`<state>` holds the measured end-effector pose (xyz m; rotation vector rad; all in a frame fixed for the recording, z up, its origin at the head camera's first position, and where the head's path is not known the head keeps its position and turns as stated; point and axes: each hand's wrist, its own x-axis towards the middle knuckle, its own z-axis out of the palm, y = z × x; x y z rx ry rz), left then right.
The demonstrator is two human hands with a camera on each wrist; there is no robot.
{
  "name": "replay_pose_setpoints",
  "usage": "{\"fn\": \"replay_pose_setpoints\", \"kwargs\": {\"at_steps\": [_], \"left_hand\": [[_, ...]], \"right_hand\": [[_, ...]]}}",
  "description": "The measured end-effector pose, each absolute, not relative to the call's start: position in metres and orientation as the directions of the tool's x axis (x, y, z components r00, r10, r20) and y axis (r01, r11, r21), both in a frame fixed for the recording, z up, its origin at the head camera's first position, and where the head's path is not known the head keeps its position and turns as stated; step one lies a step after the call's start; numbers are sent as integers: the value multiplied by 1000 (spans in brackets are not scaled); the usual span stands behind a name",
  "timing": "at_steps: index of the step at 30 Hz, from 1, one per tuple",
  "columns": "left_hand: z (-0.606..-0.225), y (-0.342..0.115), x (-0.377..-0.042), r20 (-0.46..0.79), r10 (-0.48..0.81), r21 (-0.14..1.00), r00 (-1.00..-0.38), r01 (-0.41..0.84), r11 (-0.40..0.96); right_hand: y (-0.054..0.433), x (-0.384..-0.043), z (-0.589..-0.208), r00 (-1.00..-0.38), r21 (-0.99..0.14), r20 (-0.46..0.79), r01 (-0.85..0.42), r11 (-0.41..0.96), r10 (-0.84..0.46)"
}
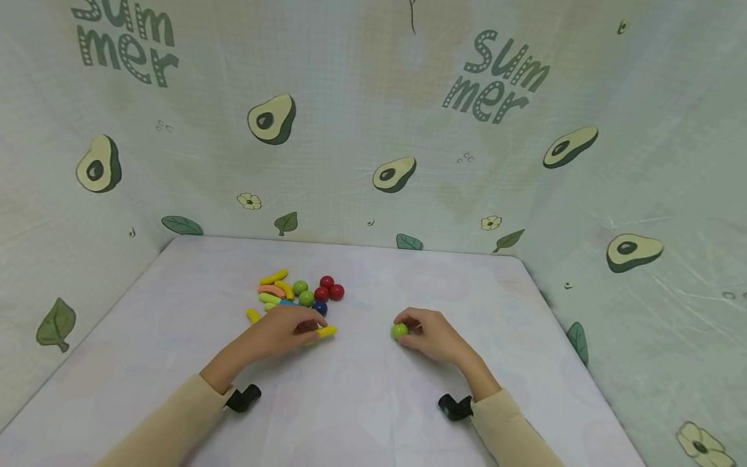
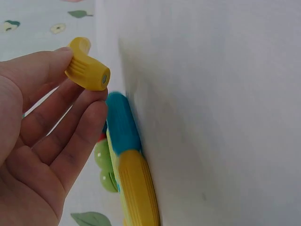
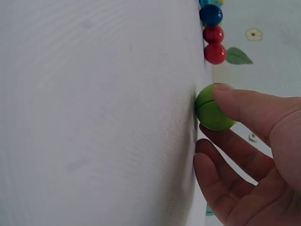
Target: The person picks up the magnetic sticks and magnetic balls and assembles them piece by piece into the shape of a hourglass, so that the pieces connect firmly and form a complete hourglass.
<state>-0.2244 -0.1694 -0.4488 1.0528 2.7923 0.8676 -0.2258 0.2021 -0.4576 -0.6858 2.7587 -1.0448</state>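
Observation:
Between thumb and fingertips my left hand [image 1: 286, 331] pinches a yellow curved piece [image 2: 88, 68] with a small grey disc in its end face, held just above the tabletop. To the right, my right hand [image 1: 434, 334] pinches a green ball [image 3: 212, 107] that shows a dark seam line and appears to touch the table. Just beyond the left hand lie a blue ball [image 1: 319, 308] and two more green balls [image 1: 306, 298]. A blue stick-like piece [image 2: 123, 122] and a yellow one [image 2: 138, 188] show beside the left fingers in the left wrist view.
A cluster of several red balls [image 1: 322, 294] sits behind the blue ball. Yellow curved pieces [image 1: 274, 277], an orange piece [image 1: 272, 290] and light green pieces [image 1: 270, 298] lie left of them. A patterned cloth wall [image 1: 338, 130] surrounds the white table [image 1: 373, 408].

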Motion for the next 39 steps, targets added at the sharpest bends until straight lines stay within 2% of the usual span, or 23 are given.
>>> {"fn": "replay_pose_setpoints", "kwargs": {"at_steps": [7, 16, 26, 39], "left_hand": [[-446, -148, -225, 128, 626, 562, -769, 576, 593], [-450, -127, -226, 149, 673, 553, -724, 625, 551], [-453, -109, -227, 34, 667, 541, -744, 575, 614], [-456, -102, -229, 27, 675, 555, -738, 572, 604]], "right_hand": [[202, -226, -459, -889, -654, 61, -379, 655, -454], [201, -226, -459, -892, -652, 62, -376, 658, -449], [202, -226, -459, -894, -655, 58, -370, 659, -444], [203, -224, -457, -893, -646, 46, -369, 668, -448]]}}
